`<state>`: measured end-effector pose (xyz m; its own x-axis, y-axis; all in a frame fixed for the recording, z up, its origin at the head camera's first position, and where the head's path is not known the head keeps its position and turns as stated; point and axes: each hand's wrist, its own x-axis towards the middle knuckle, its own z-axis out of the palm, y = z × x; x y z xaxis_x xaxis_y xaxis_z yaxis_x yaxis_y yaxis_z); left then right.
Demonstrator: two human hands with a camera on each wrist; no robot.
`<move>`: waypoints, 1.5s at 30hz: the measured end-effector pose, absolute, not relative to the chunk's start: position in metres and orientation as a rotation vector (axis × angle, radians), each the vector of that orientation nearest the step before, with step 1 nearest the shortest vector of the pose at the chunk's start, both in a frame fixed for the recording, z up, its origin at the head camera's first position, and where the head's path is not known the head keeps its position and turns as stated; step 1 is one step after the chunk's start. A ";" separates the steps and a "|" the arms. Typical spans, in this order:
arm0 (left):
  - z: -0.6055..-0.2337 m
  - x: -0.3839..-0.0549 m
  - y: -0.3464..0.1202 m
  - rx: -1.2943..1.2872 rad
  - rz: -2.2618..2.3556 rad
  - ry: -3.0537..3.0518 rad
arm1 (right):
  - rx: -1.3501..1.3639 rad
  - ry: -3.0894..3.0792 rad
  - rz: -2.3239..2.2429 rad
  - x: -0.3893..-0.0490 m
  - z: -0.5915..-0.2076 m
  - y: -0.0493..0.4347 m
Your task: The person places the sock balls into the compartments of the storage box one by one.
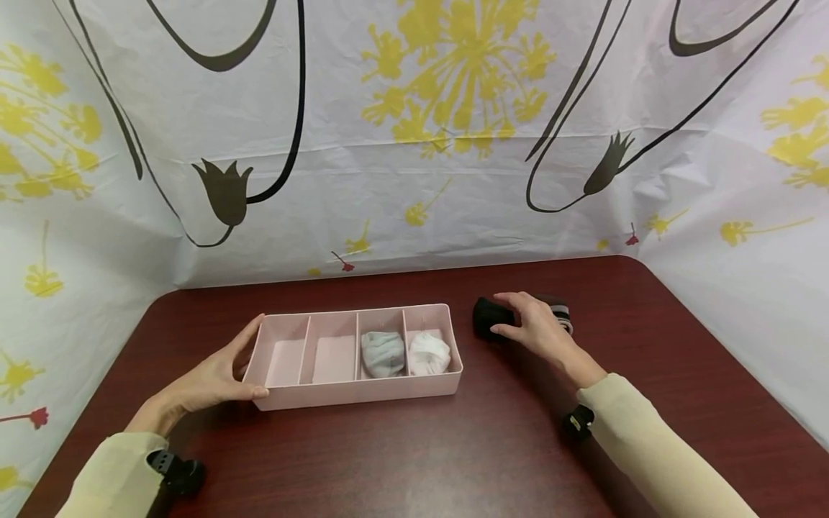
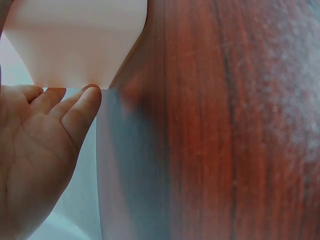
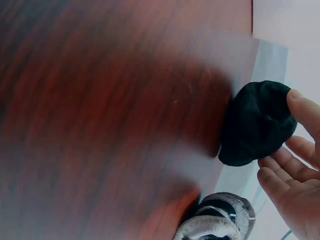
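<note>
In the head view, we see the left hand (image 1: 210,375) gripping the left end of a pink box (image 1: 356,393), with a grey bundle (image 1: 383,354) and white bundle (image 1: 429,353) in its two right compartments. Right of it, the right hand (image 1: 536,327) pinches a black bundle (image 1: 489,319) near a striped bundle (image 1: 562,317).

In the left wrist view, we see fingers touching the box's end.

In the right wrist view, we find the black bundle between thumb and fingers.
</note>
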<state>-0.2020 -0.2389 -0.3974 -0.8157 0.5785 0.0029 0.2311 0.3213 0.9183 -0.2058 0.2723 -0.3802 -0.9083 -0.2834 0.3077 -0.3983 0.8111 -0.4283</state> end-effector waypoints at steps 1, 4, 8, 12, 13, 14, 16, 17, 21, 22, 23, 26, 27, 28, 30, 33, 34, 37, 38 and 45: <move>-0.397 -0.202 -0.239 0.725 1.497 2.259 | 0.526 -2.777 0.729 -0.206 -0.381 0.272; -0.397 -0.203 -0.239 0.728 1.502 2.254 | 0.510 -2.802 0.735 -0.208 -0.382 0.272; -0.397 -0.203 -0.238 0.725 1.505 2.251 | 0.502 -2.826 0.721 -0.211 -0.384 0.272; -0.397 -0.203 -0.238 0.725 1.497 2.264 | 0.492 -2.839 0.699 -0.213 -0.386 0.270; -0.397 -0.203 -0.238 0.725 1.495 2.268 | 0.491 -2.838 0.688 -0.214 -0.387 0.270; -0.397 -0.203 -0.239 0.725 1.494 2.271 | 0.492 -2.835 0.676 -0.214 -0.387 0.269; -0.398 -0.203 -0.239 0.723 1.494 2.272 | 0.500 -2.821 0.645 -0.215 -0.388 0.268; -0.398 -0.203 -0.239 0.723 1.494 2.271 | 0.504 -2.812 0.627 -0.215 -0.388 0.268; -0.398 -0.203 -0.240 0.722 1.494 2.272 | 0.512 -2.772 0.581 -0.216 -0.389 0.266; -0.398 -0.203 -0.240 0.721 1.493 2.274 | 0.511 -2.765 0.574 -0.216 -0.389 0.266; -0.398 -0.203 -0.240 0.720 1.493 2.275 | 0.509 -2.759 0.569 -0.216 -0.389 0.265; -0.398 -0.203 -0.240 0.716 1.494 2.274 | 0.501 -2.748 0.559 -0.215 -0.389 0.264; -0.398 -0.203 -0.240 0.715 1.494 2.274 | 0.497 -2.747 0.558 -0.215 -0.388 0.264; -0.398 -0.203 -0.240 0.714 1.493 2.273 | 0.492 -2.747 0.556 -0.215 -0.388 0.264; -0.398 -0.203 -0.240 0.711 1.494 2.273 | 0.481 -2.747 0.558 -0.215 -0.388 0.263; -0.399 -0.203 -0.240 0.707 1.495 2.272 | 0.465 -2.742 0.570 -0.214 -0.388 0.262; -0.399 -0.203 -0.240 0.706 1.497 2.270 | 0.462 -2.737 0.577 -0.214 -0.388 0.262; -0.399 -0.203 -0.240 0.706 1.494 2.274 | 0.446 -2.711 0.615 -0.213 -0.386 0.261; -0.399 -0.203 -0.240 0.706 1.493 2.276 | 0.442 -2.699 0.627 -0.213 -0.385 0.260; -0.399 -0.203 -0.241 0.709 1.509 2.253 | 0.475 -2.570 0.708 -0.211 -0.370 0.248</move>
<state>-0.2032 -0.2405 -0.3992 -0.8189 0.5740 -0.0024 0.2162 0.3122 0.9251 -0.2106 0.2475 -0.3695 -0.8487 -0.2076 0.4864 -0.4274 0.8109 -0.3996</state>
